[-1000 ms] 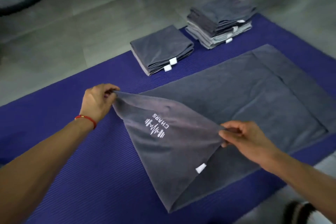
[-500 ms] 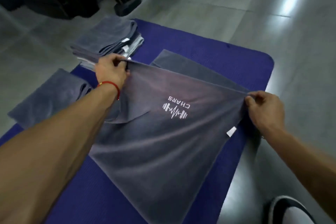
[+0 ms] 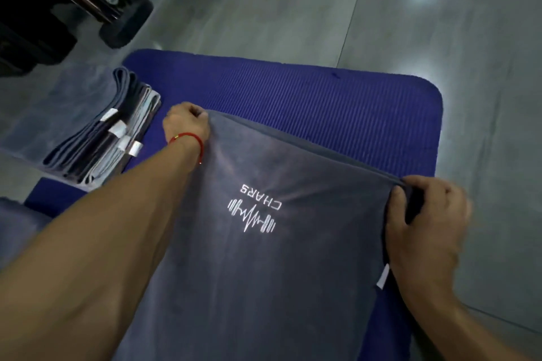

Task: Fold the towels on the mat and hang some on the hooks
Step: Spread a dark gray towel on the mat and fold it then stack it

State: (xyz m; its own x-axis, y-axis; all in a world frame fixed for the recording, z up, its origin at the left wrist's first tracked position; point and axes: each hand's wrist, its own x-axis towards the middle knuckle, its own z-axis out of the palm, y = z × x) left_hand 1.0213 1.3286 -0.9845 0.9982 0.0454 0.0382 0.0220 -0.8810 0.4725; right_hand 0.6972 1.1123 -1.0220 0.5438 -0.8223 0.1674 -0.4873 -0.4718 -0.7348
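Observation:
A grey towel [image 3: 264,272] with a white "CHARS" logo lies doubled over on the blue mat [image 3: 322,102], its upper layer lined up with the edge of the layer beneath. My left hand [image 3: 186,123], with a red string at the wrist, pinches the far left corner of the towel. My right hand [image 3: 425,223] grips the far right corner, fingers curled over both layers. A small white tag shows at the towel's right edge under my right wrist.
A stack of folded grey towels [image 3: 96,138] sits at the mat's left edge, white tags facing me. Another folded towel [image 3: 17,228] peeks in at the far left. A black equipment foot [image 3: 126,23] with a metal bar stands on the grey tiled floor [image 3: 381,9].
Both hands carried the lifted towel end across to the far end and laid it down over the lower layer. The view swung toward the mat's end.

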